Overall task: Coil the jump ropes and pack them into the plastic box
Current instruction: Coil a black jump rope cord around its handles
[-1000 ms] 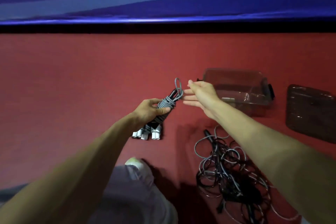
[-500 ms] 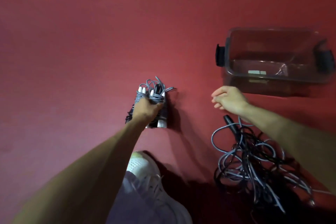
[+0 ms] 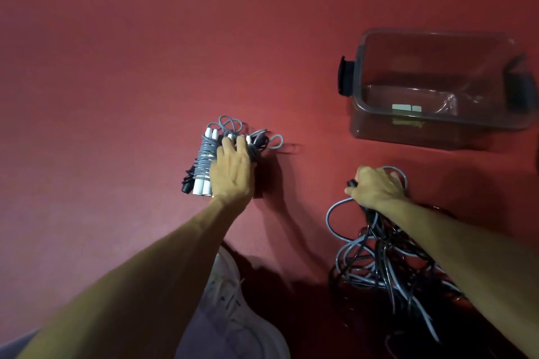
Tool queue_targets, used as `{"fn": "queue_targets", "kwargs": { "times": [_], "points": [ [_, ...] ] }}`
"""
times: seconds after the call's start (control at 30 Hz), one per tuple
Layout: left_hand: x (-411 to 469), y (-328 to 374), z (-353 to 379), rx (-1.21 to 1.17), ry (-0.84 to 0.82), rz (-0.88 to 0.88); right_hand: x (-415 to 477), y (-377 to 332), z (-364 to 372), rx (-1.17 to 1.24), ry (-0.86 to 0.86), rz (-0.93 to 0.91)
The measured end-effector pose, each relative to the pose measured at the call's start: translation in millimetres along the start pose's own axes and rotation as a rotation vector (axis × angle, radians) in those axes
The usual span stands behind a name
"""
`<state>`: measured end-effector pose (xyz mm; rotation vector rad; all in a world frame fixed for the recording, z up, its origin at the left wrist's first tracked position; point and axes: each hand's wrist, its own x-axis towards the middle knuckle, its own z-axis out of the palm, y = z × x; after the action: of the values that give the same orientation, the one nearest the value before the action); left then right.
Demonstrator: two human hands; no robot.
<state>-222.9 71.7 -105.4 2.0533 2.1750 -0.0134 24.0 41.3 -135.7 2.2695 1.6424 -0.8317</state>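
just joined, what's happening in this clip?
A person is packing jump ropes. Their left hand lies on the coiled bundles on the floor; whether it grips them is unclear. Their right hand grips rope at the top of the tangled pile. The plastic box stands open with no rope in it.

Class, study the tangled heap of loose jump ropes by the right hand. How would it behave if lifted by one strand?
Probably floppy: the tangled heap sprawls in slack loops. Likely lifts as one clump, since grey and black strands cross repeatedly. The black handle at the right hand looks rigid, so it may dangle.
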Motion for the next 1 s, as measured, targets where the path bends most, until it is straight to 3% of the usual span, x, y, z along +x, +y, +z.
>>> {"fn": "queue_targets", "kwargs": {
  "times": [0.1, 0.33, 0.43, 0.57, 0.73, 0.83, 1.0],
  "points": [
    [0.7, 1.7, -1.8, -0.154, -0.02, -0.127, -6.5, -2.2, -9.1, 0.058, 0.041, -0.046],
    [-7.2, 4.8, -22.6, -0.117, -0.022, -0.175, -30.6, -6.7, -47.6, 0.457, 0.24, -0.128],
    [-15.2, 22.1, -45.9, -0.31, -0.086, -0.087, -44.3, -7.0, -68.3, 0.596, 0.325, -0.192],
    [-21.4, 55.5, -83.7, -0.567, -0.293, 0.093, -71.6, -9.7, -106.7, 0.76, 0.39, -0.281],
    [-48.6, 103.3, -154.6, -0.823, -0.511, 0.237, -124.2, -4.5, -163.3, 0.824, 0.549, -0.389],
    [-68.4, 123.6, -197.2, -0.848, -0.436, 0.381, -163.6, -0.2, -197.0, 0.817, 0.671, -0.445],
    [-108.3, 153.6, -270.9, -0.78, -0.073, 0.539, -233.3, 5.6, -250.7, 0.831, 0.852, -0.528]
  ]
}}
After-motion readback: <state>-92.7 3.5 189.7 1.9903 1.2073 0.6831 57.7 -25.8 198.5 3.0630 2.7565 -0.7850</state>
